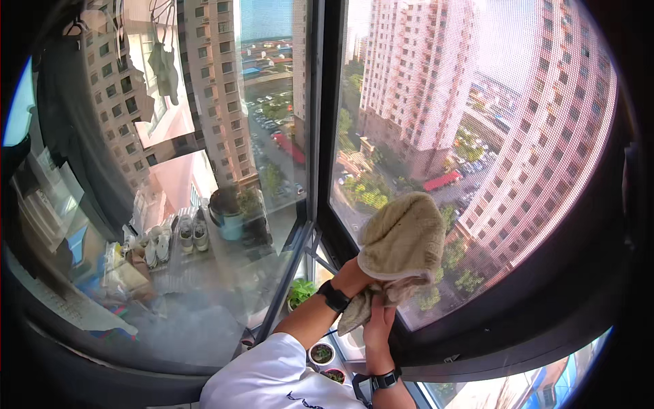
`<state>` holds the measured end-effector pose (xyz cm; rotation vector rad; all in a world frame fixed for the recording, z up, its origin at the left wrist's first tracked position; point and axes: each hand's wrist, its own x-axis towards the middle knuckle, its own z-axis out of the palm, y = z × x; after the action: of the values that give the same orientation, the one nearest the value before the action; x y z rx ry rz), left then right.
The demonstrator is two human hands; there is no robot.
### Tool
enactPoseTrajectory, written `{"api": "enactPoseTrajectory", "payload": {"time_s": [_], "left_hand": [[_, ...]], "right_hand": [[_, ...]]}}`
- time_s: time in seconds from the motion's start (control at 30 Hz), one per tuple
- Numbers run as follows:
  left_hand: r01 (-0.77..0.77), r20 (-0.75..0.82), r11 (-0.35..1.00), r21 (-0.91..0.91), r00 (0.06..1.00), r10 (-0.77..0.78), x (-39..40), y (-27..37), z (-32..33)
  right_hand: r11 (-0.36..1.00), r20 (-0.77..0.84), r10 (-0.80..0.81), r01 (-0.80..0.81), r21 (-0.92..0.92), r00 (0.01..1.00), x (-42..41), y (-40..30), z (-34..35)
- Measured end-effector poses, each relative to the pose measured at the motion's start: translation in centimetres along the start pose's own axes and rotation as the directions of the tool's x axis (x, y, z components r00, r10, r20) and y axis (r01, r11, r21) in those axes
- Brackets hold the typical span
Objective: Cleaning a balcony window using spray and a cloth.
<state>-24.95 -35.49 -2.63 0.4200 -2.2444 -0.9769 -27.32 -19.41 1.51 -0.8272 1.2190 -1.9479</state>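
A beige terry cloth [403, 235] is wrapped like a mitt over my left hand [360, 271], hiding the fingers and leaving the wrist side bare. My right hand [379, 319] grips the gathered lower folds of the same cloth, just below the left hand. Both wrists wear black bands. Behind the cloth stands a window screen [409, 128] in a dark frame [332, 102]; whether the cloth touches the mesh I cannot tell. To the left is a glass window sash [276, 220], with reflections and a hazy patch low on it.
A green potted plant [301, 292] stands between sash and frame. Below my arms are a white pot [322, 353] and a red-rimmed pot [335, 376]. Shoes [193, 232] and a bucket [227, 217] appear in the left glass. High-rise buildings [409, 76] rise outside.
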Motion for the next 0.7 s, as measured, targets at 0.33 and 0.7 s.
{"api": "enactPoseTrajectory", "payload": {"time_s": [0.33,0.7], "left_hand": [[-0.042,-0.295,0.958,-0.284,0.955,-0.046,6.3,3.2,-7.0],[-0.044,0.12,0.865,0.5,0.993,-0.019,-0.4,0.9,0.8]], "right_hand": [[0.963,-0.013,-0.062,0.056,-0.264,0.998,0.1,-2.3,-1.4],[0.928,0.03,0.097,-0.079,-0.365,0.995,-4.3,-2.5,-2.5]]}}
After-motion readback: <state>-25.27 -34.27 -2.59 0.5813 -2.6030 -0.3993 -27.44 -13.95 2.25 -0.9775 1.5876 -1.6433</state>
